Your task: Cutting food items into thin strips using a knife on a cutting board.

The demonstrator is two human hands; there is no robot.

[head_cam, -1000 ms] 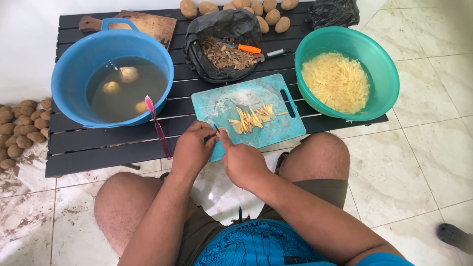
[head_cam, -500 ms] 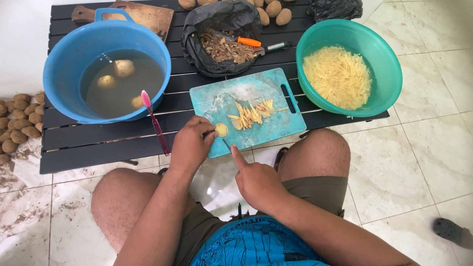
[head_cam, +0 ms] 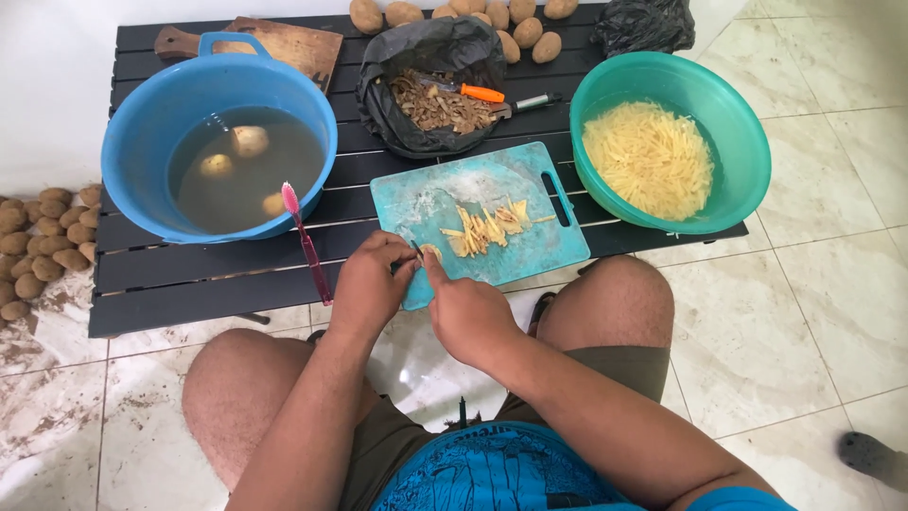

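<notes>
Cutting potato into strips at the teal board.

Peeled potatoes wait in the blue basin (head_cam: 142, 151); left hand (head_cam: 371, 284) grips a potato piece (head_cam: 432, 253), right hand (head_cam: 465, 310) apparently clasps a knife; green bowl (head_cam: 738, 123) holds many cut strips.

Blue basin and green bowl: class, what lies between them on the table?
Head view: a black bag of peelings and the teal cutting board with potato strips.

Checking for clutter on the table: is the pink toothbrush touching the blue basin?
Touching. The head view shows the pink toothbrush with its head propped on the rim of the blue basin and its handle running down onto the black slatted table.
</notes>
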